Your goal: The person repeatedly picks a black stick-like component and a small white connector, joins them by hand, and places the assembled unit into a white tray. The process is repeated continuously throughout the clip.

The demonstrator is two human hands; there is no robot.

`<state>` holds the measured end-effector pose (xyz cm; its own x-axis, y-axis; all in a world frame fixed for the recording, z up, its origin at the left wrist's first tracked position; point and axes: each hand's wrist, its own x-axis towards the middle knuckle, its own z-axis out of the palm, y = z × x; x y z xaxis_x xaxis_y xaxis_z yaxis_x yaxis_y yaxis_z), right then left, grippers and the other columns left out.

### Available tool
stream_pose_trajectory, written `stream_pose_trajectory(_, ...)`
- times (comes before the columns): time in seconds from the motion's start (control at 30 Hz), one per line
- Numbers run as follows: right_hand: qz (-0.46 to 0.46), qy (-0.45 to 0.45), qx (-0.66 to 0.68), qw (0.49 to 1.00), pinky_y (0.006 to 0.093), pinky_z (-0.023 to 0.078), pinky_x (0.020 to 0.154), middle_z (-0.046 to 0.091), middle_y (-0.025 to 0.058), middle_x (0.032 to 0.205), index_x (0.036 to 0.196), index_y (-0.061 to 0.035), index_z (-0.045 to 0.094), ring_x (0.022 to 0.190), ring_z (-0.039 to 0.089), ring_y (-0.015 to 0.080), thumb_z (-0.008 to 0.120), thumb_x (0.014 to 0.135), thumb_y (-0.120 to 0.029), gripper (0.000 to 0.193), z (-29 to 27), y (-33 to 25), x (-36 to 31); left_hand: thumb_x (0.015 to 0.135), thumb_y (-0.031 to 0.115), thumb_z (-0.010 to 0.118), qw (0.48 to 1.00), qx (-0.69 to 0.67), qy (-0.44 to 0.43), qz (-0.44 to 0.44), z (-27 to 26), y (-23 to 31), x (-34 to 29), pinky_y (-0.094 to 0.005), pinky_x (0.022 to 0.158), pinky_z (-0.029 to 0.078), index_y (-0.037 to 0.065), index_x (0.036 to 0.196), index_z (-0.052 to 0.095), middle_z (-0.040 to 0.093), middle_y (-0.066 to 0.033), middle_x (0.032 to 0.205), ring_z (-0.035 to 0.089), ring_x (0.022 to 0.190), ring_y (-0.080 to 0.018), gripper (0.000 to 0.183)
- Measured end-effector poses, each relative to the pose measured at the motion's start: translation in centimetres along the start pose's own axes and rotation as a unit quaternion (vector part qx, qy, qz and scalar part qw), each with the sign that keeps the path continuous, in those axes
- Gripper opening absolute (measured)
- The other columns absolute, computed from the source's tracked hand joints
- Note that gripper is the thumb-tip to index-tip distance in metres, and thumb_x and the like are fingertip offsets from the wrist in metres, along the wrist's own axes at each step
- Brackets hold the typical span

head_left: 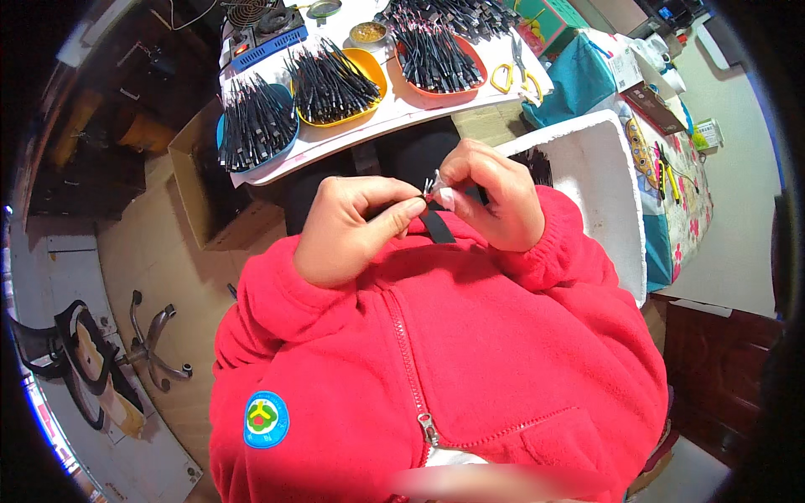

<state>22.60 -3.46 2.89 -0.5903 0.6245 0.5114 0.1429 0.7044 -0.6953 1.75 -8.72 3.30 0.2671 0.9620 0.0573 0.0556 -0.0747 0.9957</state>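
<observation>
In front of my chest, my two hands meet at the stripped end of a short black cable (438,227). My left hand (350,220) is closed, pinching the cable between thumb and forefinger. Thin pale and reddish wire ends (429,186) stick out between the fingertips. My right hand (496,193) is closed too, its thumb and forefinger pinched at those wires. Something white wraps its thumb tip (448,199). The fingers hide the exact contact, and the rest of the cable hangs down against my red jacket.
Beyond my hands, a white table (335,149) carries blue (292,144), yellow (375,67) and red (475,85) trays of black cables. Scissors (518,71) lie at its right. A white foam box (616,201) stands right; a cardboard box (201,205) sits left.
</observation>
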Motion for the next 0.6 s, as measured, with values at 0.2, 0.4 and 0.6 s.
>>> stream_pose_trajectory(0.2,0.347,-0.066,0.44,0.825,0.0229,0.045,0.074,0.058,-0.0016,0.088,0.097,0.0019,0.06,0.082,0.052,0.0051,0.059,0.096,-0.016,0.018,0.9,1.8,-1.1,0.077,0.0,0.065,0.852,0.43,0.021,0.299,0.7,-1.3,0.4,-0.0378,0.058,0.049,-0.003,0.092,0.062,0.058,-0.0144,0.072,0.06,0.064,-0.0289,0.015)
stream_pose_trajectory(0.4,-0.037,0.055,-0.1,0.993,0.0336,0.05,0.07,0.06,0.0109,0.087,0.098,-0.002,0.061,0.08,0.059,0.0288,0.073,0.072,0.001,0.029,0.3,0.7,-0.5,0.083,0.003,0.067,0.98,0.162,0.068,0.094,-0.1,-1.5,0.7,-0.0273,0.06,0.05,-0.004,0.089,0.069,0.069,-0.0155,0.077,0.066,0.065,-0.0194,0.01)
stream_pose_trajectory(0.6,-0.119,0.034,-0.176,0.977,0.0344,0.048,0.066,0.06,0.0089,0.086,0.093,-0.003,0.06,0.077,0.058,0.0259,0.072,0.07,0.001,0.027,0.7,1.1,-0.1,0.087,0.004,0.065,0.994,0.102,0.035,0.025,0.0,-1.5,0.4,-0.0237,0.058,0.046,-0.004,0.094,0.069,0.066,-0.0075,0.074,0.058,0.065,-0.0084,0.012)
